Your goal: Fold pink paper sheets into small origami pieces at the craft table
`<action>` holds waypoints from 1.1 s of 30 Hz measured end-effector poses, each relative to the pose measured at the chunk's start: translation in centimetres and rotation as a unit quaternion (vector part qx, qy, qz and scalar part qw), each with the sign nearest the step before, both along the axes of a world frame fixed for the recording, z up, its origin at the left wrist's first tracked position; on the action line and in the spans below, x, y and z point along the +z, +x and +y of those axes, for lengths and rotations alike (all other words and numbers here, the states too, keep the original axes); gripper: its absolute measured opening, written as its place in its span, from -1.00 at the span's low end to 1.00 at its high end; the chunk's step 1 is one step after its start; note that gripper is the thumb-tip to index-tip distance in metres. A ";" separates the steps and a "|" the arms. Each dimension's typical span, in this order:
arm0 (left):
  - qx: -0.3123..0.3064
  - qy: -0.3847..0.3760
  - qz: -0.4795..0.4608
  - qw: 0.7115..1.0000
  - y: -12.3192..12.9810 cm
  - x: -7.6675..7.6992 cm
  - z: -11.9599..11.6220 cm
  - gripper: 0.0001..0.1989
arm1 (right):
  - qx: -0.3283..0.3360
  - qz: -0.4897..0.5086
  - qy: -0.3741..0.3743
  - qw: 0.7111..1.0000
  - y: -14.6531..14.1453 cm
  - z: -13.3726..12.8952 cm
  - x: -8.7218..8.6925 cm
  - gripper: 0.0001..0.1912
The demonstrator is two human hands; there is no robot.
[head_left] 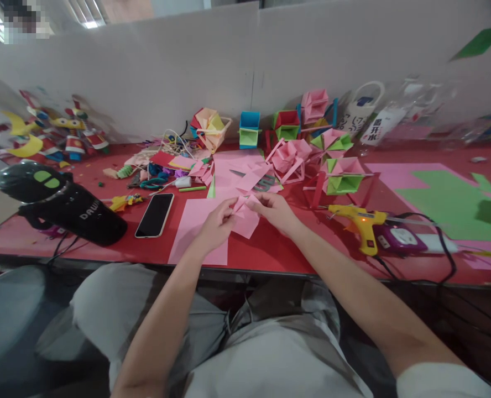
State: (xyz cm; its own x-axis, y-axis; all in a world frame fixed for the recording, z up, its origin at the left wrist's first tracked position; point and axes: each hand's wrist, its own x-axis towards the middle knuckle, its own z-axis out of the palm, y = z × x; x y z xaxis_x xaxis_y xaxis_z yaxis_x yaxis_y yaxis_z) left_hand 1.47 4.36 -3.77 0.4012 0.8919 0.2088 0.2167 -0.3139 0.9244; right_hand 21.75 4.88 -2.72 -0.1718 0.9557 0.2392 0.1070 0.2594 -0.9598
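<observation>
A folded piece of pink paper [246,221] is held in the air near the table's front edge, at the middle of the view. My left hand [220,224] pinches its left side, fingers closed. On its upper right side my right hand [276,210] grips it between thumb and fingers. Beneath and to the left, a flat pink sheet [196,229] lies on the red table [270,251]. Just beyond the hands are more pink sheets [229,166] and a pair of grey scissors [266,181].
To the left stand a phone [155,215] and a tilted black tumbler [71,207]. A yellow glue gun [364,224] with cables sits at the right, beside green sheets [448,204]. Several folded paper models, including a pink-green one [344,176], line the back, near clear bottles [388,119].
</observation>
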 end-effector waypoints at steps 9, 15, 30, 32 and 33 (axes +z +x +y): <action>0.007 0.008 -0.004 1.000 0.8 -0.8 -0.1 -0.49 | -0.034 -0.041 0.035 0.998 0.0 0.0 -0.1 -0.67; 0.033 0.011 0.002 0.999 1.2 -0.8 -0.3 -0.48 | -0.059 -0.070 0.068 0.994 0.1 0.3 -0.4 -0.61; 0.053 0.032 0.020 0.998 1.4 -0.2 -0.7 -0.53 | -0.086 -0.110 0.101 0.985 -0.1 0.0 -0.4 -0.64; 0.052 0.039 0.030 0.997 1.4 -0.2 -0.7 -0.53 | -0.083 -0.110 0.099 0.986 -0.1 -0.1 -0.4 -0.65; 0.052 0.041 0.034 0.997 1.4 -0.2 -0.6 -0.53 | -0.081 -0.109 0.097 0.986 -0.1 -0.1 -0.3 -0.66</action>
